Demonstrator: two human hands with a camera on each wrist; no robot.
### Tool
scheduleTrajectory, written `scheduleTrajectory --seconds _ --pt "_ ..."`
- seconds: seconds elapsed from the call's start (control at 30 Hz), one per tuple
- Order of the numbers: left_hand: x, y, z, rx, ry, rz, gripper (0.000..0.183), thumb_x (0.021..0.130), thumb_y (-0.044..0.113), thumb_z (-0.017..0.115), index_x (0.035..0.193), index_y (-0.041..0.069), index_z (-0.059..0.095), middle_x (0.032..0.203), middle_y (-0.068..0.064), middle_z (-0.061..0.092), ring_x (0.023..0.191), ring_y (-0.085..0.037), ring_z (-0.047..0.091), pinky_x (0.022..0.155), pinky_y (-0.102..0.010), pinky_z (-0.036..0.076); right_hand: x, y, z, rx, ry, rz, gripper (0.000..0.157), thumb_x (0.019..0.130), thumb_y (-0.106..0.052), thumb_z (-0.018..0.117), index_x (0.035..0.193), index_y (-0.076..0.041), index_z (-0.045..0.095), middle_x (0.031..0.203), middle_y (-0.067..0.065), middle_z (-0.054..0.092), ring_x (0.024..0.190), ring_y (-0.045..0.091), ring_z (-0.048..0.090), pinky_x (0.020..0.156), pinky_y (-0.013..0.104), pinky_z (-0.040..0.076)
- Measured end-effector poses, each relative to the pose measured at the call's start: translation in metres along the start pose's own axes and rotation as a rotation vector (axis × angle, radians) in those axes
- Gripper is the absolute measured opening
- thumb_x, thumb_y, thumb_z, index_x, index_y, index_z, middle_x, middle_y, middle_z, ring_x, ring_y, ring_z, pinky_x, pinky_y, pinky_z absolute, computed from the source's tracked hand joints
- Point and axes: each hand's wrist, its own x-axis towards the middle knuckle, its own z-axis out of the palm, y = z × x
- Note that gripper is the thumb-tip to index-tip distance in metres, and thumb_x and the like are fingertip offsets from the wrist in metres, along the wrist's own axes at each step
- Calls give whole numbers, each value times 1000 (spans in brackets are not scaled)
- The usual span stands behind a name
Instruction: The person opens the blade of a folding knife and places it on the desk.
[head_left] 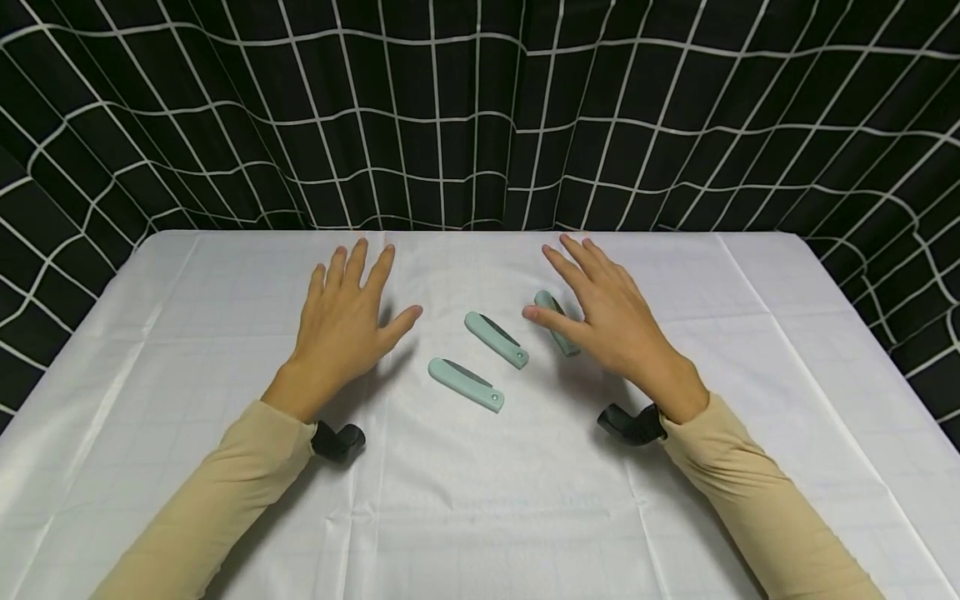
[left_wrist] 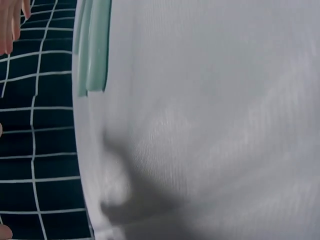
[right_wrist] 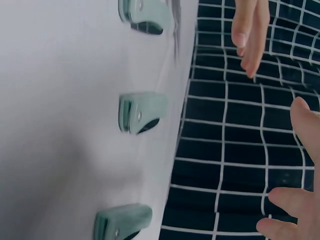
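Note:
Three folding knives with pale green handles and dark blades folded in lie on the white cloth. The nearest knife (head_left: 462,384) is left of the middle knife (head_left: 491,338), and the third knife (head_left: 547,299) is partly covered by the right thumb in the head view. My left hand (head_left: 343,329) is spread flat above the cloth, left of the knives, holding nothing. Over the right side hovers my right hand (head_left: 621,321), fingers extended, above the third knife without gripping it. In the right wrist view the left hand (right_wrist: 252,35) also appears.
A white cloth (head_left: 525,500) with fold creases covers the table. Behind and beside it hangs a black curtain (head_left: 480,117) with a white grid. Black wrist-worn pieces sit at the left cuff (head_left: 339,442) and the right cuff (head_left: 633,423).

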Motion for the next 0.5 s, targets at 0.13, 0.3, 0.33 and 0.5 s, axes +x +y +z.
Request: scheduleTrajectory --seconds 0.13,0.3,0.33,0.5 --pt "-4 3 0 -33 -20 -3 79 95 58 50 157 14 26 163 -21 23 150 -44 19 121 -60 13 -3 -6 4 18 -22 -10 81 92 -59 60 156 -20 30 166 7 21 154 35 14 119 61 17" --pt "-9 6 0 -66 -22 3 79 95 59 50 156 14 28 161 -21 26 149 -44 22 121 -59 14 -8 -13 10 43 -32 -40 80 91 -58 61 156 -20 32 165 7 23 154 33 15 120 58 18" --pt "-10 7 1 -72 -24 4 79 95 59 50 156 14 28 161 -21 26 149 -44 23 121 -59 14 -9 -15 11 51 -38 -44 80 91 -58 61 155 -21 32 165 6 23 154 32 15 120 57 19" --pt "-15 8 2 -95 -36 6 79 95 59 50 156 13 28 160 -22 27 148 -44 25 121 -60 14 -13 -23 16 87 -62 -65 78 91 -57 62 155 -21 34 165 4 24 154 30 17 121 55 20"
